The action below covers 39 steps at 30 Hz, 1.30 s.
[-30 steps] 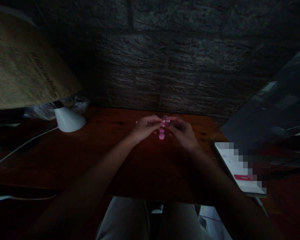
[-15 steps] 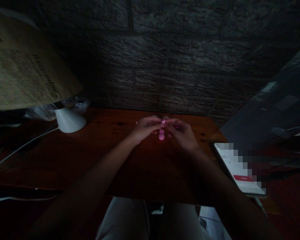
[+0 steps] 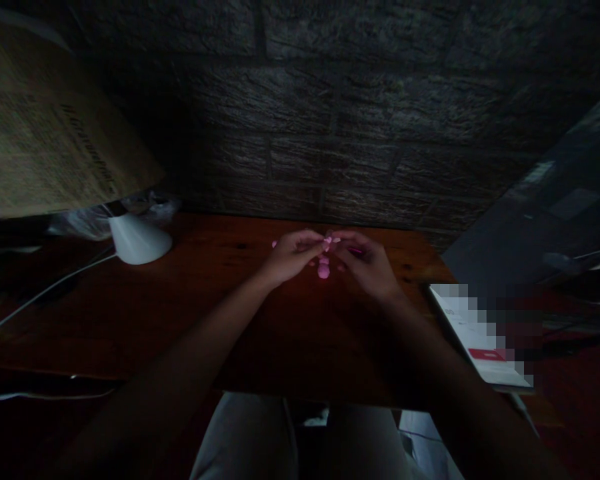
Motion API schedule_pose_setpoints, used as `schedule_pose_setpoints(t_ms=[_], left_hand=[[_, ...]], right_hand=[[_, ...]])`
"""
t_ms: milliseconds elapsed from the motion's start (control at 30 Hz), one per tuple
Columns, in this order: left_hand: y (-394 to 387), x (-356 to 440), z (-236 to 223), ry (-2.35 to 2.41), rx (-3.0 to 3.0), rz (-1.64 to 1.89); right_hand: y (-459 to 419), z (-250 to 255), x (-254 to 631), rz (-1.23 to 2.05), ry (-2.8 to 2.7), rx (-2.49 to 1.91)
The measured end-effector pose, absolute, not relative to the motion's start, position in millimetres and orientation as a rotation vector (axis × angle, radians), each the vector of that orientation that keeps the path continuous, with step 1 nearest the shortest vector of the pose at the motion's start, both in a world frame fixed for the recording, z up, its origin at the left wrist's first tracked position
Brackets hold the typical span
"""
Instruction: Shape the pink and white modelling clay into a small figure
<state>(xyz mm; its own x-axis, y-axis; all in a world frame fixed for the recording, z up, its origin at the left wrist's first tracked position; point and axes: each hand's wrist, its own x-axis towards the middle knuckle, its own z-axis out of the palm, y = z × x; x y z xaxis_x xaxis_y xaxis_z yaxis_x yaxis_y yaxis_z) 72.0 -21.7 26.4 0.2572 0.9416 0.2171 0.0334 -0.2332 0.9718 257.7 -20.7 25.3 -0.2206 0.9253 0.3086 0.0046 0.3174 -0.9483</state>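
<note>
My left hand [image 3: 296, 255] and my right hand [image 3: 369, 264] meet over the wooden table [image 3: 280, 333]. Between their fingertips is a small pink clay-like piece [image 3: 328, 243], pinched from both sides. Its exact shape is too small and dim to make out. Just below the fingers lies a rounded pink lump [image 3: 323, 270], apparently of the same stuff. A little pink ball [image 3: 274, 245] shows beyond my left hand. More pink bits sit partly hidden under my fingers.
To the left stands a lamp with a white base [image 3: 141, 240] and a newsprint shade [image 3: 55, 127], its cord running toward the front left. A tablet-like screen [image 3: 473, 340], partly pixelated, lies at the right edge. Behind rises a brick wall [image 3: 300, 107].
The fingertips have shifted slightly around the pink piece, and more of it shows to the right. Both hands stay in nearly the same place.
</note>
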Motion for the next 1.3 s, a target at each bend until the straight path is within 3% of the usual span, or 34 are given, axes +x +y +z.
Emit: schedule_pose_setpoints(t_ms=[333, 833, 1300], left_hand=[[-20.5, 72.3, 23.2, 0.937, 1.63, 1.152], [-25.9, 72.5, 26.4, 1.064, 2.033, 1.256], [-29.8, 72.7, 28.3, 1.087, 2.102, 1.229]], right_hand=[[-22.8, 30.9, 259.6, 1.091, -1.555, -0.957], [-23.9, 39.3, 261.5, 1.506, -1.207, -1.023], [-21.3, 36.2, 265.3, 1.506, -1.27, -1.038]])
